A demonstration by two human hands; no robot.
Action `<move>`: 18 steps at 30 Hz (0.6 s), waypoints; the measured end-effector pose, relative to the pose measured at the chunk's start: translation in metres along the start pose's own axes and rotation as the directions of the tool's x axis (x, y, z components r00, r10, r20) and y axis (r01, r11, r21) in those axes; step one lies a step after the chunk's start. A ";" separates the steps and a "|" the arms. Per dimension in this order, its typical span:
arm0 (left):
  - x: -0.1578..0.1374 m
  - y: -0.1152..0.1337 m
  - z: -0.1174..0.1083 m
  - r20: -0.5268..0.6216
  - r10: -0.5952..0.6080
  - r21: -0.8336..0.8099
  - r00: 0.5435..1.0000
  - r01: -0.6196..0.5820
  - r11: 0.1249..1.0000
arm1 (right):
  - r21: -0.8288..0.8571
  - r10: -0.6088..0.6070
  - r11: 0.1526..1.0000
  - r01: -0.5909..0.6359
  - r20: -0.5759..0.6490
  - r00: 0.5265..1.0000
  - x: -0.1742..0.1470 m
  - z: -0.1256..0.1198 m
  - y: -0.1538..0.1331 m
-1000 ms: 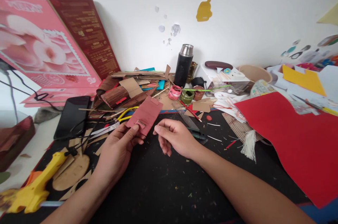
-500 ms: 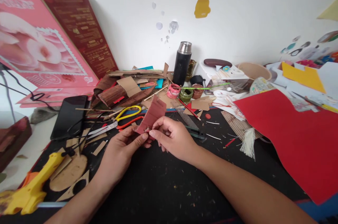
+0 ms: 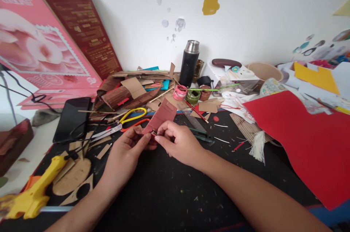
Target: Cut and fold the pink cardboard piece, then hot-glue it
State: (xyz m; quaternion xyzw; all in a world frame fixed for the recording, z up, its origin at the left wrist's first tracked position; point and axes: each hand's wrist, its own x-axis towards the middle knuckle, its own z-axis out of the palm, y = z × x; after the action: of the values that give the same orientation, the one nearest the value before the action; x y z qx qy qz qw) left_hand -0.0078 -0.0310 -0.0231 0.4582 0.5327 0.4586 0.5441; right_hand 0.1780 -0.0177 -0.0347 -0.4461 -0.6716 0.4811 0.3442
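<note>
A reddish-brown painted piece of cardboard (image 3: 162, 115) is held up over the black table, tilted to the right, with a small slit near its upper edge. My left hand (image 3: 130, 146) is closed on its lower left corner, thumb on the near side. At the bottom edge, my right hand (image 3: 177, 139) pinches with thumb and forefinger close to the left thumb. A small dark bit shows between the two thumbs, too small to name. Scissors (image 3: 120, 124) with yellow and red handles lie just left of the cardboard, partly behind my left hand.
A yellow glue gun (image 3: 35, 192) and a black phone (image 3: 71, 120) lie at left. Cardboard scraps (image 3: 133, 88), open paint jars (image 3: 193, 96) and a black flask (image 3: 189, 63) stand at the back. A utility knife (image 3: 201, 135) lies behind my right hand; red sheet (image 3: 308, 144) at right.
The cardboard has turned a little, its top swinging right and showing more of its face. Both hands stay nearly in place at its lower edge. The camera view has shifted slightly.
</note>
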 end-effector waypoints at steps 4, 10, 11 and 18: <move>0.001 -0.001 -0.001 -0.002 0.003 0.022 1.000 -0.003 1.000 | -0.042 -0.012 0.999 0.012 0.001 1.000 0.000 0.002 0.001; 0.002 -0.003 -0.001 -0.011 0.008 0.011 1.000 -0.007 1.000 | -0.120 -0.050 0.991 0.052 0.019 0.999 -0.002 0.004 0.000; 0.002 -0.003 -0.001 -0.012 0.008 0.011 1.000 -0.008 1.000 | -0.130 -0.049 0.990 0.050 0.014 0.999 -0.002 0.003 -0.001; 0.001 -0.001 -0.001 -0.009 -0.005 0.006 1.000 0.005 1.000 | -0.168 -0.067 0.984 0.059 -0.043 0.997 -0.001 -0.001 -0.001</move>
State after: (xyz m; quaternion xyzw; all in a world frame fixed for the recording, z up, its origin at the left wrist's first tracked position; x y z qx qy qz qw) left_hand -0.0086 -0.0300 -0.0246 0.4566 0.5374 0.4577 0.5415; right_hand 0.1788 -0.0180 -0.0340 -0.4634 -0.7145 0.4015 0.3370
